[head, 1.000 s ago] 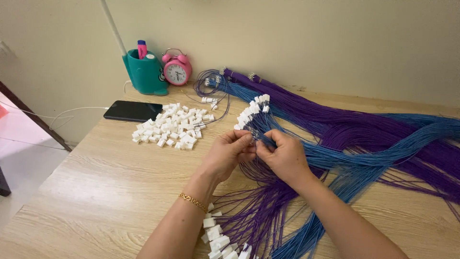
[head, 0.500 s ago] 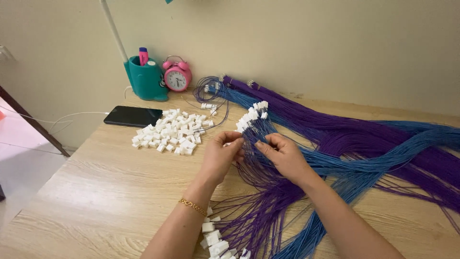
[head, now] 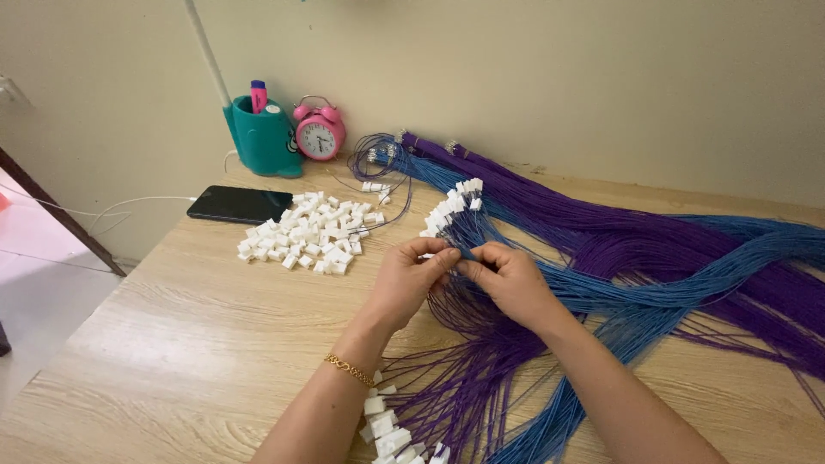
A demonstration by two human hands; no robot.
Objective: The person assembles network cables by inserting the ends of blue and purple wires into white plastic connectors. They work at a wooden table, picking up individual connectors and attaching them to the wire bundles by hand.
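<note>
left hand [head: 411,279]: fingers pinched on a blue wire [head: 468,253], mid-frame, gold bracelet [head: 348,369] on the wrist.
right hand [head: 509,279]: fingers pinched on the same wire, touching the left fingertips.
wires: blue bundle [head: 653,296] and purple bundle [head: 601,232] fan from 12 toward 3 and 6 o'clock across the counter [head: 172,344].
plugs [head: 305,236]: loose white pile at 10 o'clock of the hands, well apart.
phone [head: 239,204]: black, at 10 o'clock, beside the pile.
clock [head: 319,135]: pink, at 11 o'clock, next to a teal holder [head: 265,137].

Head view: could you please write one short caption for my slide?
Left hand and right hand pinch blue wires beside loose white connectors on a wooden table.
</note>
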